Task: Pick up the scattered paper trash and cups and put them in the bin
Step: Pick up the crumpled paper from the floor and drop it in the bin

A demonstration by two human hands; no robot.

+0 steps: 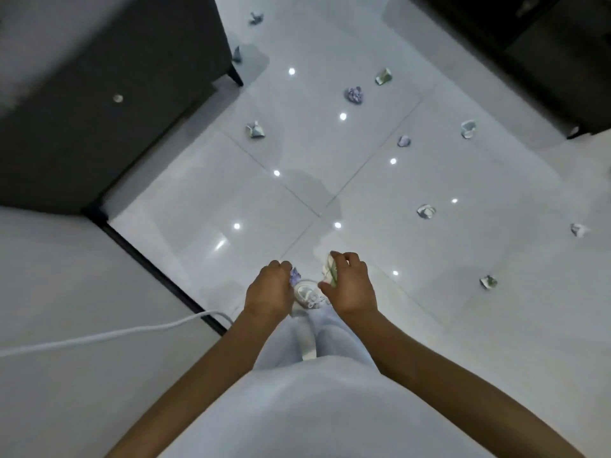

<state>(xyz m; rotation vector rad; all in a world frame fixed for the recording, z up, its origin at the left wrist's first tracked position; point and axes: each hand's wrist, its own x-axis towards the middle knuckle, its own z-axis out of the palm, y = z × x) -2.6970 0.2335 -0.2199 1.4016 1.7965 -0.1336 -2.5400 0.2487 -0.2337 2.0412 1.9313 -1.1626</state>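
Note:
My left hand (269, 287) holds a small bluish crumpled paper (295, 276) in curled fingers. My right hand (350, 284) grips a crushed white-and-green paper cup (330, 271). Both hands hang in front of me over the white tiled floor (380, 200). Several crumpled papers and cups lie scattered ahead: a green-striped cup (383, 76), a purple paper wad (354, 94), a crushed cup (255, 129), another cup (468, 128), a small wad (403, 140), and pieces at the right (426, 211) (579, 230) (488, 281). No bin is in view.
A dark cabinet (109, 104) stands at the left, with two more paper scraps (256, 18) (237, 55) by its far corner. Dark furniture (542, 47) fills the top right. A white cable (109, 333) runs along the floor at left. My white shoe (307, 294) shows between my hands.

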